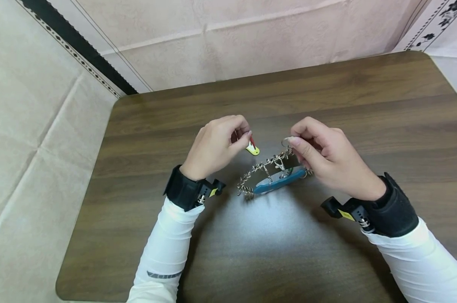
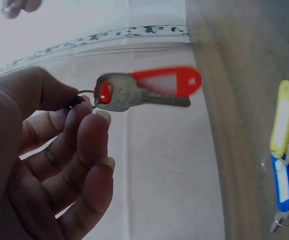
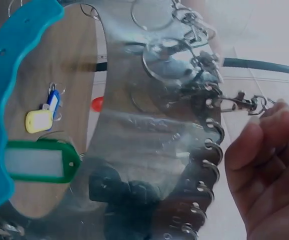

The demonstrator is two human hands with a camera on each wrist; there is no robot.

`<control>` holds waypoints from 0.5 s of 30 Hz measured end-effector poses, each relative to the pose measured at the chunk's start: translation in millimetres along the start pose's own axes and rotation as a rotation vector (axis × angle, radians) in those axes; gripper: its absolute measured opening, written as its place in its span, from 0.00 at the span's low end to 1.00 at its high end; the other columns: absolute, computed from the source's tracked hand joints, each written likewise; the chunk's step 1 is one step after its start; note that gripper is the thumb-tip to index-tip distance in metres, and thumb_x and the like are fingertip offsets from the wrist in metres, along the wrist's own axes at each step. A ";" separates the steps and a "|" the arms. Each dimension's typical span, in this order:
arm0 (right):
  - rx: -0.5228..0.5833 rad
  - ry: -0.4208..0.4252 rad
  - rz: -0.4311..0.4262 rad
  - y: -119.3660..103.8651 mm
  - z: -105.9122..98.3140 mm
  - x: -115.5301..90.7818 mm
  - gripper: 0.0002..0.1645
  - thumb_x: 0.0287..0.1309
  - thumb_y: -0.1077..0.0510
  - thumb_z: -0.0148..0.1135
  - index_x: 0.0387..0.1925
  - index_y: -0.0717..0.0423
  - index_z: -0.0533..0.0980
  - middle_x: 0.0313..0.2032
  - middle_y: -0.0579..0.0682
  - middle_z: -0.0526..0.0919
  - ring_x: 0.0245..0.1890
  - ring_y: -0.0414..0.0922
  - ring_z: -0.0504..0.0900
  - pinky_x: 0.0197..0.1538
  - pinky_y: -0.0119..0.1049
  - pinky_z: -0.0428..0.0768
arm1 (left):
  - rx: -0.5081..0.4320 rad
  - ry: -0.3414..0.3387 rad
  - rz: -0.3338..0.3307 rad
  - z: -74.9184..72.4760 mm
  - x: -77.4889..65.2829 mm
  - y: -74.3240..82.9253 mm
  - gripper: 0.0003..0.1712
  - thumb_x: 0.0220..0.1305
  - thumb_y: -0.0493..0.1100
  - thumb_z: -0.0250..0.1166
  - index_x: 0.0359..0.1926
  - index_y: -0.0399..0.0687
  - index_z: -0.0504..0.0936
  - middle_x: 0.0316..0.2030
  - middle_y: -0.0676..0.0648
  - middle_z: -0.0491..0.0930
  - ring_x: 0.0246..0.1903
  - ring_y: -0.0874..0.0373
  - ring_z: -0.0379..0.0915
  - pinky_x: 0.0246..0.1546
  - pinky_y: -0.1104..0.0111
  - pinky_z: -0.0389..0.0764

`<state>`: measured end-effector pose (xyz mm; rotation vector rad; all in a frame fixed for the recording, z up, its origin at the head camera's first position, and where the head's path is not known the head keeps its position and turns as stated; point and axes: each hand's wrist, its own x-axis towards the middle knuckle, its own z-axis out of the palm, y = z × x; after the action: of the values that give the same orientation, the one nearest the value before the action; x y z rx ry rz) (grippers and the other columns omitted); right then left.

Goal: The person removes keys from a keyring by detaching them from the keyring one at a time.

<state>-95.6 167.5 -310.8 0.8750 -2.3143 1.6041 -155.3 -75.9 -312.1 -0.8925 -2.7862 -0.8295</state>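
My left hand point(image 1: 217, 145) pinches the thin ring of a key point(image 2: 124, 95) between thumb and forefinger. A red key tag point(image 2: 190, 80) hangs with that key. The other fingers are loosely curled. My right hand point(image 1: 323, 153) pinches the end of a small snap hook point(image 3: 244, 103) attached to the edge of a metal key holder point(image 3: 139, 125). That holder hangs tilted below the right hand, with a blue handle point(image 1: 279, 181) and rows of small rings and clips along its edge. A green key tag point(image 3: 34, 161) shows by the handle in the right wrist view.
A yellow key tag point(image 2: 283, 117) and a blue key tag point(image 2: 282, 185), each with metal rings, lie close together on the wooden table point(image 1: 137, 210). Pale cloth point(image 1: 251, 46) hangs or lies beyond the table's far edge and on its left.
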 end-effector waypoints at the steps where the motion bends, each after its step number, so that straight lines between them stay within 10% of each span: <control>1: -0.003 -0.008 -0.005 0.2 -0.7 0.1 0.07 0.69 0.73 0.53 0.37 0.62 0.73 0.21 0.47 0.72 0.19 0.39 0.70 0.23 0.29 0.69 | 0.010 -0.014 -0.012 1.3 0.6 -1.6 0.04 0.70 0.41 0.62 0.36 0.52 0.81 0.30 0.55 0.79 0.28 0.63 0.72 0.28 0.70 0.72; 15: -0.100 0.002 0.041 3.5 -7.6 0.9 0.05 0.72 0.71 0.50 0.39 0.63 0.72 0.23 0.46 0.72 0.22 0.38 0.71 0.27 0.28 0.69 | 0.116 -0.227 -0.102 25.8 8.0 -17.1 0.05 0.62 0.41 0.60 0.29 0.53 0.77 0.23 0.55 0.74 0.23 0.60 0.68 0.24 0.69 0.64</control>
<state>-99.6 175.0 -310.2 0.8090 -2.4020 1.4895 -169.8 -69.9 -340.0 -0.8830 -3.0614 -0.6056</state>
